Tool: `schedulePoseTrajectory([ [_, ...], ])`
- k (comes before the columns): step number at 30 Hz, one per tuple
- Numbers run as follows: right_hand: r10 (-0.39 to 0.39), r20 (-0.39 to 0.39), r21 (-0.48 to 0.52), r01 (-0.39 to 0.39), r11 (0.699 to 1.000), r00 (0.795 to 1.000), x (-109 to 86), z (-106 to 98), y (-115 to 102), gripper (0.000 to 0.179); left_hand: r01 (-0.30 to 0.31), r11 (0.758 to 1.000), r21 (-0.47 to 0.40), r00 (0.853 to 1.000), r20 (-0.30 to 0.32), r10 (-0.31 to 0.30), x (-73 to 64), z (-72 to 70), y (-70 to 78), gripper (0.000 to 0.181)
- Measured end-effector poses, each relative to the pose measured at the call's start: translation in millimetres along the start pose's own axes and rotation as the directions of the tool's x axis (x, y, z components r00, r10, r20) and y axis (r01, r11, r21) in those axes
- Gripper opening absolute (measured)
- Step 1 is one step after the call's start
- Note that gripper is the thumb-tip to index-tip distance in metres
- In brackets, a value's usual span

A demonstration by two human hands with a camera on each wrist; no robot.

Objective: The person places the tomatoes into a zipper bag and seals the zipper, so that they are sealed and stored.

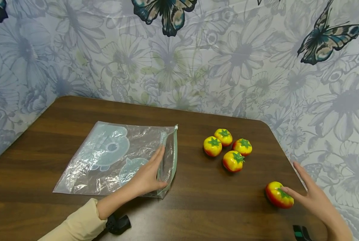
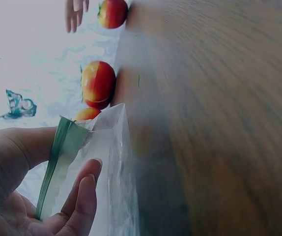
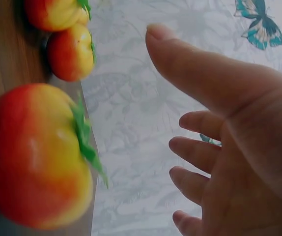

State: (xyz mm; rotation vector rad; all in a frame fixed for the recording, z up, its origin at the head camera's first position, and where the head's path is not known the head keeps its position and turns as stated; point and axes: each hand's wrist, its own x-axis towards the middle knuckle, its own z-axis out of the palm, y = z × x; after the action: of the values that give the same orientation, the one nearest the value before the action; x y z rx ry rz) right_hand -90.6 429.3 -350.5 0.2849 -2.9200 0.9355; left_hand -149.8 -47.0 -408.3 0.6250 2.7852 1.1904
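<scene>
A clear plastic zip bag (image 1: 86, 160) printed with pale blue figures lies flat, its green-edged mouth toward the right. My left hand (image 1: 146, 175) is at that mouth. In the left wrist view, the green zip strip (image 2: 57, 162) passes between my thumb and curled fingers (image 2: 84, 196), which hold the bag's edge. A red and yellow tomato (image 1: 278, 194) with a green leafy top sits near the table's right edge. Beside it is my right hand (image 1: 318, 201), thumb and fingers spread. The right wrist view shows a gap between this hand and the large tomato (image 3: 38, 157).
Several more tomatoes (image 1: 233, 161) stand grouped on the brown table (image 1: 197, 207), right of the bag. A black object (image 1: 118, 224) is by my left wrist, and another black piece (image 1: 301, 232) by my right. Behind the table hangs a flowered, butterfly-printed backdrop (image 1: 239, 60).
</scene>
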Motion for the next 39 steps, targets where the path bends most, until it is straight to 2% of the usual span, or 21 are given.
schedulePoseTrajectory([
  [10, 0.129, 0.016, 0.021, -0.129, 0.991, 0.992, -17.9, -5.9, 14.7, 0.089, -0.004, 1.0, 0.014, 1.0, 0.0, 0.004, -0.5, -0.6, -0.7, 0.121],
  [18, 0.191, 0.037, -0.065, -0.188, 0.98, 0.981, -27.5, -6.7, 26.9, 0.087, 0.008, 1.0, 0.016, 1.0, 0.01, -0.008, -1.4, -0.8, -0.4, 0.12],
  [29, 0.163, 0.086, -0.023, -0.162, 0.987, 0.983, -33.9, 6.7, 44.8, 0.089, 0.011, 1.0, 0.013, 1.0, 0.011, -0.011, -1.4, -0.9, 0.0, 0.12],
  [34, 0.119, 0.104, 0.026, -0.123, 0.992, 0.987, -31.3, 15.4, 49.2, 0.087, 0.012, 1.0, 0.012, 1.0, 0.009, -0.012, -1.4, -0.7, -0.5, 0.12],
  [39, 0.066, 0.089, 0.033, -0.069, 0.997, 0.994, -27.9, 23.4, 52.2, 0.084, 0.005, 1.0, 0.021, 1.0, 0.018, -0.005, -1.2, -0.7, -1.3, 0.119],
])
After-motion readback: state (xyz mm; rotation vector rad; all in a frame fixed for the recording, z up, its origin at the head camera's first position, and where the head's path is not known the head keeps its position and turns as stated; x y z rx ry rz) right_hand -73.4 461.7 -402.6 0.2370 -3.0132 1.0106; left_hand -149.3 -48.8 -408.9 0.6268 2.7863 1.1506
